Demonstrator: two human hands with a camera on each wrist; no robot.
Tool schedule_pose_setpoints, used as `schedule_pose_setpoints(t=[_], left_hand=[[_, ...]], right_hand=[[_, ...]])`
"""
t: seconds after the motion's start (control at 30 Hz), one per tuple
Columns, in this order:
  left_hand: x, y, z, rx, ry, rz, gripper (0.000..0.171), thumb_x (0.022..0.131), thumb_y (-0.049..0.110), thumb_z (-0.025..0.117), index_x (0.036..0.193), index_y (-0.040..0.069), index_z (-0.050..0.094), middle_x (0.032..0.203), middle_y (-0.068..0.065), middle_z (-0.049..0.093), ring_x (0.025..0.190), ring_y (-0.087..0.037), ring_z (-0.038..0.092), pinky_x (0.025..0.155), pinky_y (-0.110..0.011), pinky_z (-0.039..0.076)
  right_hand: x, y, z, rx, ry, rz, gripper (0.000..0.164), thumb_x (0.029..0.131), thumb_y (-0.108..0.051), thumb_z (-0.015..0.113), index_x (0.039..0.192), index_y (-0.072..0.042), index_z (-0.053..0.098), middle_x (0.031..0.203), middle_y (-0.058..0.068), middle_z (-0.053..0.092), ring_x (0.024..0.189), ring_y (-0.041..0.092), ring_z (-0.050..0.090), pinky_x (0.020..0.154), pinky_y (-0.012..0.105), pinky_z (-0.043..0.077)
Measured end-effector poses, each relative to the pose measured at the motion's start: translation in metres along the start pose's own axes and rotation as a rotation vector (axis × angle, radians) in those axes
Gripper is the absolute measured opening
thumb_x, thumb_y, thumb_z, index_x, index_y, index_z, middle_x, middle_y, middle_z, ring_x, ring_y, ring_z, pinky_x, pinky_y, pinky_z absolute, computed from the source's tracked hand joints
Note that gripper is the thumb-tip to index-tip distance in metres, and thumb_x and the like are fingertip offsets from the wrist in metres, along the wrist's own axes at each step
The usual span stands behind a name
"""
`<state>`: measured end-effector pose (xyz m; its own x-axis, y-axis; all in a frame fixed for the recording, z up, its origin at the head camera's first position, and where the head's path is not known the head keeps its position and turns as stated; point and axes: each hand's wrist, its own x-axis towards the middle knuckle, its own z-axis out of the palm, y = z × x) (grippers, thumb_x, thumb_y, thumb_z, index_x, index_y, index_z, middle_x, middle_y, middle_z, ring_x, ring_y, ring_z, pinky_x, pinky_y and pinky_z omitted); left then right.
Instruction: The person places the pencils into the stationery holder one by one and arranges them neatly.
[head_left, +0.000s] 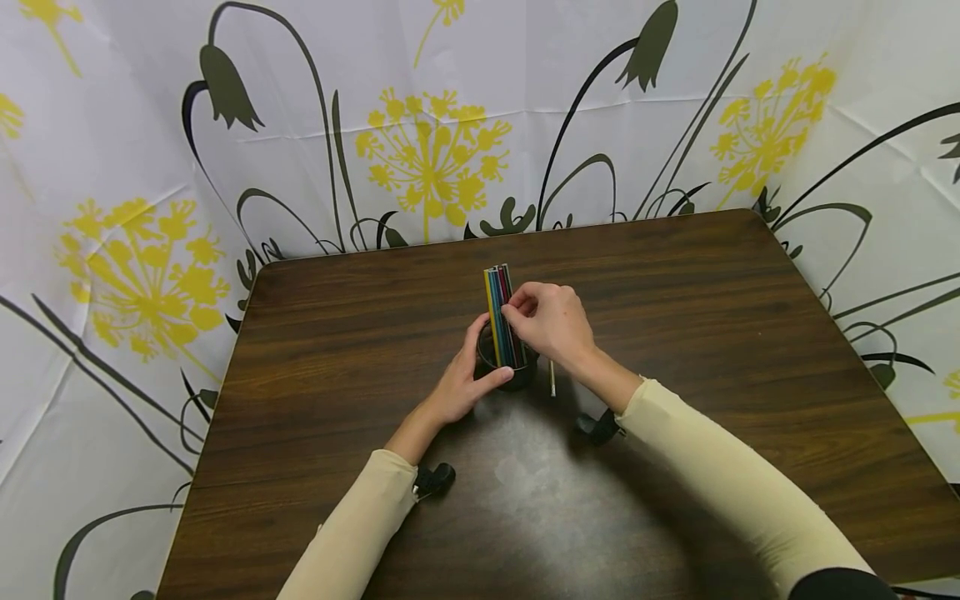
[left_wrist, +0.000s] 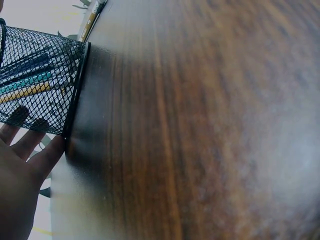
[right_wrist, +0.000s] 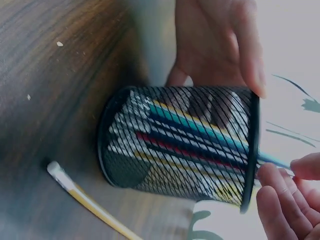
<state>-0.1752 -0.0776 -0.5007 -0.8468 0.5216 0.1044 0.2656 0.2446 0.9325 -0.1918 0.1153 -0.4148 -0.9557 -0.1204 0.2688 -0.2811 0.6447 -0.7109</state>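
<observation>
A black mesh pencil cup (right_wrist: pixel 175 145) stands on the table with several coloured pencils (head_left: pixel 496 304) leaning in it, yellow, blue and dark red among them. My left hand (head_left: pixel 459 379) grips the cup from its left side, thumb over the near rim and fingers around the mesh (left_wrist: pixel 37 75). Just above the rim, my right hand (head_left: pixel 553 323) pinches the pencils between thumb and fingertips (right_wrist: pixel 272 180). Through the mesh the lower ends of the pencils show, off the cup's base in the right wrist view.
A slim yellow stick with a silvery end (right_wrist: pixel 95 202) lies on the wooden table (head_left: pixel 360 333) just right of the cup. Black wrist cameras (head_left: pixel 435 480) hang under both sleeves. Behind the table's far edge hangs a white cloth (head_left: pixel 300 50) with a flower print.
</observation>
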Motion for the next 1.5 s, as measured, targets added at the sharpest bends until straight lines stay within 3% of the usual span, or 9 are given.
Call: schedule_pose_setpoints(t=[0.2, 0.33, 0.53, 0.7, 0.83, 1.0, 1.23, 1.5], left_hand=[[0.000, 0.002, -0.001, 0.012, 0.012, 0.015, 0.083, 0.095, 0.025, 0.064, 0.156, 0.031, 0.009, 0.155, -0.007, 0.030, 0.138, -0.024, 0.034, 0.111, -0.053, 0.026], [0.000, 0.002, -0.001, 0.022, 0.017, 0.018, 0.084, 0.094, 0.026, 0.065, 0.156, 0.030, 0.008, 0.154, -0.008, 0.031, 0.137, -0.025, 0.035, 0.110, -0.053, 0.026], [0.000, -0.001, 0.000, 0.040, 0.021, 0.017, 0.084, 0.093, 0.032, 0.065, 0.155, 0.036, 0.009, 0.151, -0.006, 0.036, 0.133, -0.025, 0.040, 0.108, -0.052, 0.031], [0.000, -0.002, 0.000, 0.053, 0.028, 0.018, 0.084, 0.093, 0.033, 0.065, 0.155, 0.036, 0.009, 0.150, -0.007, 0.037, 0.132, -0.025, 0.041, 0.107, -0.052, 0.032], [0.000, -0.002, -0.001, 0.059, 0.027, 0.014, 0.084, 0.093, 0.034, 0.065, 0.155, 0.037, 0.009, 0.152, -0.006, 0.035, 0.133, -0.023, 0.040, 0.108, -0.052, 0.031], [0.000, 0.000, -0.001, 0.058, 0.024, 0.006, 0.084, 0.093, 0.036, 0.065, 0.155, 0.037, 0.008, 0.153, -0.005, 0.033, 0.134, -0.022, 0.039, 0.108, -0.052, 0.031], [0.000, -0.001, -0.001, 0.043, 0.025, 0.010, 0.084, 0.093, 0.038, 0.065, 0.155, 0.036, 0.008, 0.153, -0.006, 0.032, 0.133, -0.023, 0.041, 0.108, -0.052, 0.032], [0.000, 0.000, -0.001, 0.028, 0.016, 0.012, 0.084, 0.094, 0.026, 0.064, 0.156, 0.030, 0.008, 0.153, -0.010, 0.033, 0.132, -0.028, 0.041, 0.108, -0.053, 0.031]], right_hand=[[0.007, 0.014, -0.015, 0.106, 0.051, 0.035, 0.016, 0.092, -0.024, 0.069, 0.084, -0.010, 0.071, 0.065, -0.001, 0.066, 0.053, 0.013, 0.064, 0.047, 0.029, 0.047], [0.012, 0.030, -0.019, 0.120, 0.068, 0.109, 0.017, 0.091, -0.026, 0.070, 0.083, -0.011, 0.071, 0.064, 0.002, 0.067, 0.054, 0.015, 0.066, 0.045, 0.030, 0.043], [0.013, 0.059, -0.015, 0.021, 0.026, 0.238, 0.020, 0.092, -0.028, 0.068, 0.083, -0.011, 0.070, 0.068, 0.004, 0.068, 0.059, 0.017, 0.064, 0.053, 0.031, 0.043], [0.012, 0.083, -0.005, -0.097, -0.056, 0.306, 0.019, 0.092, -0.029, 0.067, 0.087, -0.011, 0.070, 0.069, -0.001, 0.066, 0.061, 0.016, 0.061, 0.063, 0.035, 0.045], [0.012, 0.095, 0.002, -0.143, -0.124, 0.369, 0.021, 0.092, -0.033, 0.066, 0.089, -0.012, 0.069, 0.067, -0.001, 0.067, 0.058, 0.015, 0.062, 0.060, 0.036, 0.047], [0.014, 0.101, 0.008, -0.162, -0.158, 0.431, 0.026, 0.090, -0.039, 0.068, 0.088, -0.013, 0.069, 0.066, 0.000, 0.067, 0.055, 0.016, 0.062, 0.056, 0.036, 0.046], [0.017, 0.098, 0.012, -0.259, -0.168, 0.445, 0.035, 0.083, -0.050, 0.074, 0.081, -0.015, 0.070, 0.079, 0.002, 0.067, 0.073, 0.022, 0.060, 0.063, 0.039, 0.047], [0.017, 0.092, 0.012, -0.332, -0.202, 0.453, 0.029, 0.081, -0.043, 0.076, 0.073, -0.016, 0.070, 0.078, 0.003, 0.068, 0.076, 0.023, 0.061, 0.068, 0.042, 0.049]])
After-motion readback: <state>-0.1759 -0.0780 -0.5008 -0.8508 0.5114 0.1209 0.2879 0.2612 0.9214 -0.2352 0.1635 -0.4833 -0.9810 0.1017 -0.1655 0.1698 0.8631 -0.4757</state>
